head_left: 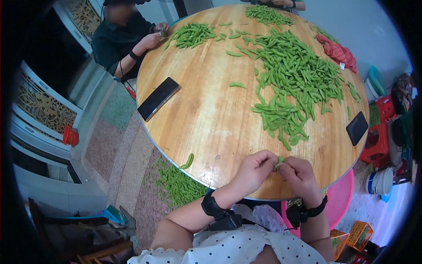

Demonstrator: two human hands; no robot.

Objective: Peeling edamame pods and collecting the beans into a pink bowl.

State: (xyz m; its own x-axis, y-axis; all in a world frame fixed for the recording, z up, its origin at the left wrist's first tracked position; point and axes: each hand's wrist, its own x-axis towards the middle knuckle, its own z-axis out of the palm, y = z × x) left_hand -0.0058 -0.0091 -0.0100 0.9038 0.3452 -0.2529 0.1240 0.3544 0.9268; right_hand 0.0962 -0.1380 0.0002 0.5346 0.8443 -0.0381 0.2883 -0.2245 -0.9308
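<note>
Over the near edge of the round wooden table (211, 114), my left hand (254, 172) and my right hand (300, 175) meet fingertip to fingertip. Both are closed in a pinch on one green soybean pod (280, 159), mostly covered by the fingers. Just beyond them spreads a large heap of green pods (294, 66), its nearest pods close to my fingertips. One loose pod (188, 161) lies at the table's near left rim. Below my right wrist, a pink plastic basket (342, 200) shows past the table edge. Each of my wrists wears a black strapped device.
A phone (158, 99) lies at the left edge, another dark phone (357, 128) at the right. A red cloth (337, 53) rests at the far right. Smaller pod piles (192, 35) sit before two other people. Green pods (179, 182) cover the floor lower left; red stools (378, 138) stand right.
</note>
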